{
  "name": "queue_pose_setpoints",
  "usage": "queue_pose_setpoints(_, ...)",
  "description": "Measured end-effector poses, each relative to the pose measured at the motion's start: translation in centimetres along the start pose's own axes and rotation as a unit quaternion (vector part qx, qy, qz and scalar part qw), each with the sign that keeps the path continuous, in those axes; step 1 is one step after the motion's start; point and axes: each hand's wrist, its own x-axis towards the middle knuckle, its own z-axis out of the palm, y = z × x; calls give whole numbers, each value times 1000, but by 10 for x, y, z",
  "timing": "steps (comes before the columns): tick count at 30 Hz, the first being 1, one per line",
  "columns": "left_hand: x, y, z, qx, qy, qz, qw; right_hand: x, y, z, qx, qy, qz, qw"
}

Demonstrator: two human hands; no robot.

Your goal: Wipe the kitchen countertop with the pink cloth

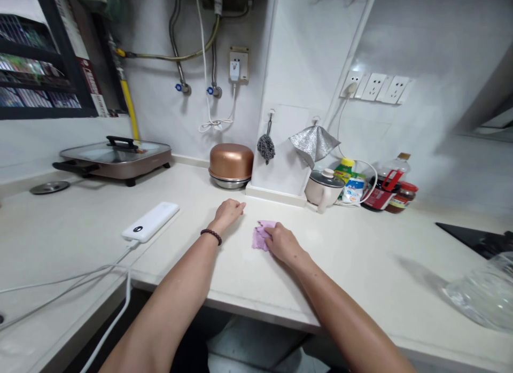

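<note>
My right hand presses a small lilac cloth onto the pale countertop. Its fingers are closed on the cloth's right side, and the rest of the cloth spreads out to the left. To the left of it, my left hand is over the counter, apart from the cloth. The fingers of that hand are curled in, and nothing shows in them. A dark bead bracelet circles the left wrist. Behind the left hand sits a copper-coloured bowl, upside down on a steel one.
A white power bank with cables lies left, before a lidded electric pan. At the back right stand a cream pot, bottles and a red-lidded jar. A clear ribbed container is at the right edge.
</note>
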Motion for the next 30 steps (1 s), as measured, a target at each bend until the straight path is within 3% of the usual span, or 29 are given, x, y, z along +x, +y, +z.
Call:
queue_pose_setpoints(6, 1, -1, 0, -8, -9, -16, 1000, 7, 70, -3, -44, -18, 151, 987)
queue_pose_setpoints(12, -1, 0, -1, -13, -5, -3, 1000, -28, 136, -14, -80, -19, 231, 970)
queue_pose_setpoints(16, -2, 1, -1, -16, -7, 5, 1000, -50, 155, -15, -97, -16, 259, 961)
queue_pose_setpoints(20, 0, 2, 0, -15, -11, 0, 1000, -60, 126, -9, -91, -18, 235, 968)
queue_pose_setpoints(27, -1, 3, -1, -1, -13, 10, 1000, -65, -5, 5, -19, -15, 65, 998)
queue_pose_setpoints(30, -3, 5, -3, 6, -10, 12, 1000, -66, -48, 11, -4, -7, 2, 1000)
